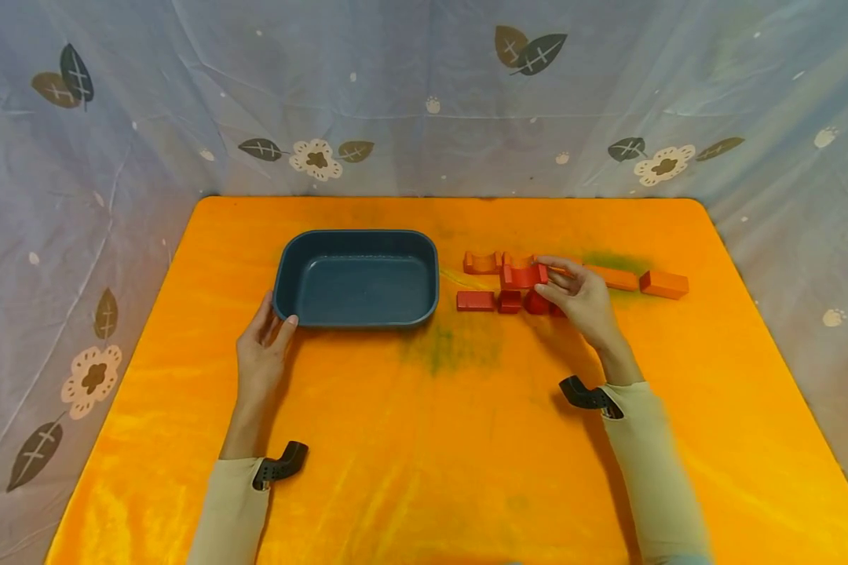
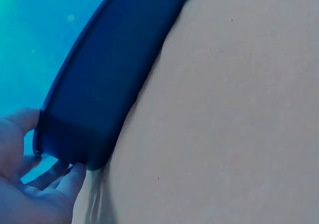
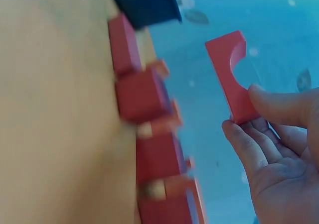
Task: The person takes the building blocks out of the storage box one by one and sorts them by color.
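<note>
A dark blue rectangular basin [image 1: 367,290] stands left of the table's middle. My left hand [image 1: 261,349] holds its near left corner, thumb on the front side and fingers along the left side. In the left wrist view the fingertips lie against the basin's wall [image 2: 104,74]. My right hand [image 1: 583,302] pinches one end of a red arch-shaped block [image 1: 524,276] between thumb and fingers. The right wrist view shows this red arch block [image 3: 227,77] raised above the other blocks, its curved notch facing the thumb side.
Red blocks lie in a near row, among them a rectangular one [image 1: 475,301]. Behind them is a row of orange blocks, with an orange arch block [image 1: 483,263] at left and a thick orange block [image 1: 664,284] at right. A patterned curtain [image 1: 424,94] surrounds the yellow table [image 1: 396,439].
</note>
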`<act>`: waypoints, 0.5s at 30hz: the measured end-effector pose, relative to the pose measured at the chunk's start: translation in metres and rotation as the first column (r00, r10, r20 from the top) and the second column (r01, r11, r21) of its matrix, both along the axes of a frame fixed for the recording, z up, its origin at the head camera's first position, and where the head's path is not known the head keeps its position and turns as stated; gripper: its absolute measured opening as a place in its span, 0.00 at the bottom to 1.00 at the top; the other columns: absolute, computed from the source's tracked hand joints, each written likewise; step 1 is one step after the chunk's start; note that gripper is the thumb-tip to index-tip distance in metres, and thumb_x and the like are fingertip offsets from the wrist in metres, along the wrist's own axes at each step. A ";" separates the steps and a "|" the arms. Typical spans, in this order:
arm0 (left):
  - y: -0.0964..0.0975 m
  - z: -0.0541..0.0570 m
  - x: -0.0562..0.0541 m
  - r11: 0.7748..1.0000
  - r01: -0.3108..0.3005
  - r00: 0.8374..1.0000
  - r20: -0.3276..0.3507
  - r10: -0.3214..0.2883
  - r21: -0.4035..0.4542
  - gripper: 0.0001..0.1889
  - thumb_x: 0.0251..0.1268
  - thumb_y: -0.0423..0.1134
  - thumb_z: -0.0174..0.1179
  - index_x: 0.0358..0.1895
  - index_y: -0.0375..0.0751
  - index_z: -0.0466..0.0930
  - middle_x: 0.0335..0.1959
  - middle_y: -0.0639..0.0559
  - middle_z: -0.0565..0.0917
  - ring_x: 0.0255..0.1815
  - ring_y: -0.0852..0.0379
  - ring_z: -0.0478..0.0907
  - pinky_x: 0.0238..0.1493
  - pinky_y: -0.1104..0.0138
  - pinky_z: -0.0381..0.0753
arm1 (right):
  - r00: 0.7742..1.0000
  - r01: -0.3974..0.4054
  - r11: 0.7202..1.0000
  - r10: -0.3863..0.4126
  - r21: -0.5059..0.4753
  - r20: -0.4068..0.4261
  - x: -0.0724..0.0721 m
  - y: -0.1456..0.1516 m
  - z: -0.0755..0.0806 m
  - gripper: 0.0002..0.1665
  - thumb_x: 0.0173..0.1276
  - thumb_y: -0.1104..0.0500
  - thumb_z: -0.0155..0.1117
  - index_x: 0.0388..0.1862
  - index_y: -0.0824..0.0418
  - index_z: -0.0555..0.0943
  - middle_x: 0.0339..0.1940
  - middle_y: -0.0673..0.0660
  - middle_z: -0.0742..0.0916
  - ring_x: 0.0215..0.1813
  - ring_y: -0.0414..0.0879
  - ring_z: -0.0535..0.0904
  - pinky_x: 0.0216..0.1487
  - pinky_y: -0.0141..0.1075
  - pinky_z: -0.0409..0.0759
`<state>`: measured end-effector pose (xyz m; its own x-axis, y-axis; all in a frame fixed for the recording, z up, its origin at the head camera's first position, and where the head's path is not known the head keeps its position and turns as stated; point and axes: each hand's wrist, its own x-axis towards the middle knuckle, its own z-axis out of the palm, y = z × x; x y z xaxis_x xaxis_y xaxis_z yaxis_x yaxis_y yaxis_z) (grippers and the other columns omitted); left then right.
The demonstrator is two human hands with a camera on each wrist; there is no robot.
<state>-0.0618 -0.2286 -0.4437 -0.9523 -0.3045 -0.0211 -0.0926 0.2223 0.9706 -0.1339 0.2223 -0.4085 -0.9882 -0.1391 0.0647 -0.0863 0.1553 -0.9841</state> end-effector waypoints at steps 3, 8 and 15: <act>0.000 0.000 0.000 1.000 -0.003 1.000 0.002 0.003 0.001 0.35 0.71 0.42 0.59 0.77 0.46 0.56 0.76 0.55 0.61 0.74 0.55 0.61 0.71 0.68 0.64 | 0.999 0.034 0.999 -0.034 -0.005 0.013 0.006 0.019 0.000 0.26 0.67 0.70 0.64 0.64 0.72 0.73 0.66 0.60 0.77 0.72 0.54 0.67 0.54 0.24 0.78; 0.001 -0.001 -0.001 1.000 -0.002 1.000 0.008 0.002 0.015 0.34 0.71 0.40 0.59 0.77 0.46 0.56 0.76 0.54 0.61 0.74 0.54 0.60 0.71 0.66 0.64 | 0.997 0.074 0.997 -0.074 0.004 0.008 0.018 0.054 -0.005 0.27 0.67 0.70 0.64 0.65 0.70 0.74 0.66 0.55 0.77 0.70 0.46 0.69 0.53 0.22 0.78; 0.001 0.000 0.000 1.000 -0.009 1.000 0.019 0.009 0.011 0.35 0.71 0.41 0.59 0.77 0.48 0.55 0.76 0.55 0.60 0.75 0.54 0.60 0.71 0.67 0.64 | 0.986 0.167 0.986 -0.167 0.010 0.024 0.033 0.096 -0.016 0.27 0.67 0.68 0.64 0.66 0.69 0.74 0.71 0.60 0.72 0.68 0.40 0.72 0.53 0.19 0.77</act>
